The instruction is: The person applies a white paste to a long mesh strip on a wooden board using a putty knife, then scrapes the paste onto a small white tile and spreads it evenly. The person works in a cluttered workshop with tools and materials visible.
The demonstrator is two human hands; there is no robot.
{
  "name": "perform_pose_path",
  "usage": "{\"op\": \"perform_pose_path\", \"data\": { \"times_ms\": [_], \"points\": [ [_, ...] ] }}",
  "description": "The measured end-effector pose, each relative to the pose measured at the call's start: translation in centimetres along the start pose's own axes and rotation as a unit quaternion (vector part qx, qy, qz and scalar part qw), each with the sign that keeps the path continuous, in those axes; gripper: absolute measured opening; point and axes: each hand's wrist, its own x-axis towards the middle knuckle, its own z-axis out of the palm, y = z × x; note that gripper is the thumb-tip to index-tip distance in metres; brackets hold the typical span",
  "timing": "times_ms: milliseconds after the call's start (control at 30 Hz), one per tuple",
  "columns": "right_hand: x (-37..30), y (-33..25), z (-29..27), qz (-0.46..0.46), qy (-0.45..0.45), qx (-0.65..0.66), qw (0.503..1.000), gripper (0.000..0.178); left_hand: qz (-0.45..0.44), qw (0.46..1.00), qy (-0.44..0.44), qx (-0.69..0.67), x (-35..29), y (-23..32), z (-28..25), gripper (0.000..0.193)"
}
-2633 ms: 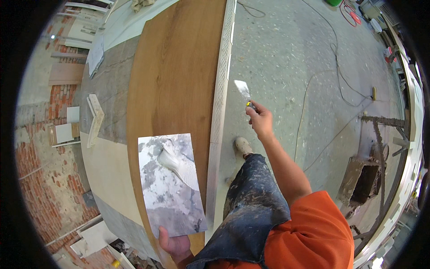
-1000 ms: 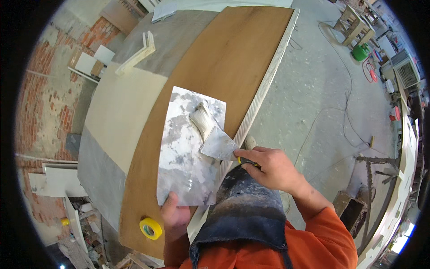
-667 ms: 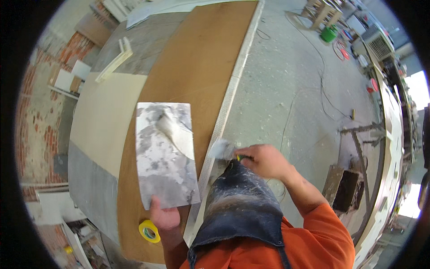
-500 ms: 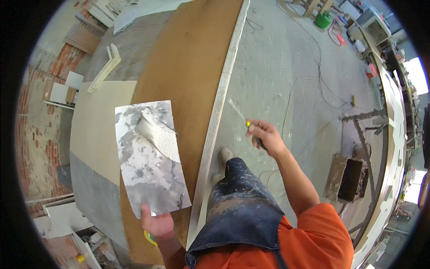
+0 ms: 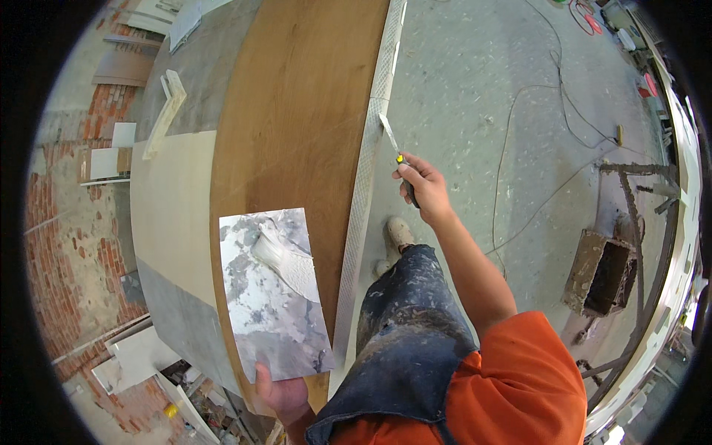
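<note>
The one putty knife [image 5: 400, 159], its blade over the sheet a second earlier, stood at upper centre, tip overlapping the pale edge strip [image 5: 363, 178]; contact could not be told. The right hand [image 5: 429, 189] had its fingers curled around the handle. At lower left of centre, the left hand [image 5: 284, 393] gripped one sheet [image 5: 274, 334], with one paste mound [image 5: 285, 263], hiding part of the brown board [image 5: 297, 111]. One open box [image 5: 582, 271] stood at right.

Bright metal on the scraper blade [image 5: 389, 132], dark plastic-looking handle [image 5: 412, 196] below it! The sheet [image 5: 271, 322] gleams smooth under thick, ridged paste [image 5: 294, 271]; the worktop [image 5: 297, 119] shows brown wood grain, its edge strip [image 5: 365, 170] crosshatched, the apron [image 5: 411, 348] scuffed, the brickwork [image 5: 55, 278] coarse.
</note>
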Motion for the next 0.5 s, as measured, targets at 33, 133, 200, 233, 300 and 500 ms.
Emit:
{"op": "perform_pose_path", "data": {
  "times_ms": [33,133,200,233,300,500],
  "points": [
    [-0.1,0.2,0.3,0.002,0.006,-0.018,1.0,0.043,0.003,1.0,0.002,0.012,0.0,0.1,0.0,0.083],
    [-0.8,1.6,0.3,-0.003,0.016,-0.073,0.997,0.045,0.004,1.0,-0.001,0.025,-0.1,0.3,0.3,0.083],
    [-1.7,2.9,0.4,-0.005,0.024,-0.094,0.995,0.046,-0.002,1.0,-0.017,0.001,-0.2,0.4,1.0,0.08],
    [-2.3,3.6,0.4,-0.001,0.031,-0.097,0.995,0.046,-0.002,1.0,-0.014,-0.001,-0.2,0.4,0.7,0.08],
    [-3.2,4.5,0.5,0.001,0.049,-0.107,0.993,0.045,-0.002,1.0,-0.014,-0.004,0.1,0.1,0.0,0.08],
    [-3.9,7.5,0.2,-0.017,0.092,-0.144,0.985,0.044,0.015,0.999,-0.02,0.039,0.9,0.3,-1.7,0.078]
  ]
}}
